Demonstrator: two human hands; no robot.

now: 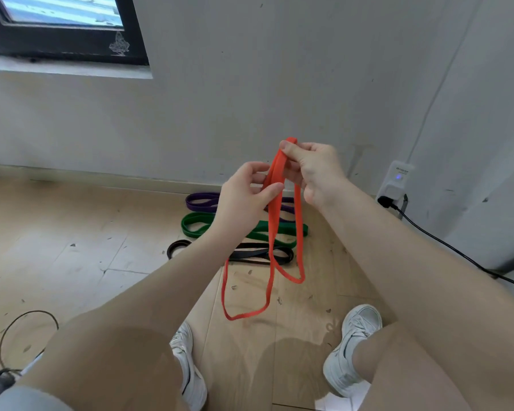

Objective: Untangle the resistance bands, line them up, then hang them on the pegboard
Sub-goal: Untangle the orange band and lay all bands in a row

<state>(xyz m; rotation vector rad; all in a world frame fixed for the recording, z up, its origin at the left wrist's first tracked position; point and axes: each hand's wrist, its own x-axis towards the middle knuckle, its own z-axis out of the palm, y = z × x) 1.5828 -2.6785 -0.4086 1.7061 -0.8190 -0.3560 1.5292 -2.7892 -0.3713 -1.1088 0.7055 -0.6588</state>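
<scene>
— Holding the orange band (275, 221) up with both hands: our right hand (315, 170) pinches its top, our left hand (244, 197) grips it just at seven o'clock.

— We see purple band (201, 202), green band (196, 223) and black band (250, 254) lined on the floor (72, 232) behind.

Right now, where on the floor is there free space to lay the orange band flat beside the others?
Bare floor lies between the black band and the white shoes, under the hanging orange band. More bare floor opens left of the bands, toward the thin wire loop. It is crowded near the wall: purple band, green band and black band lie in close rows; a black cable runs on the right.
</scene>
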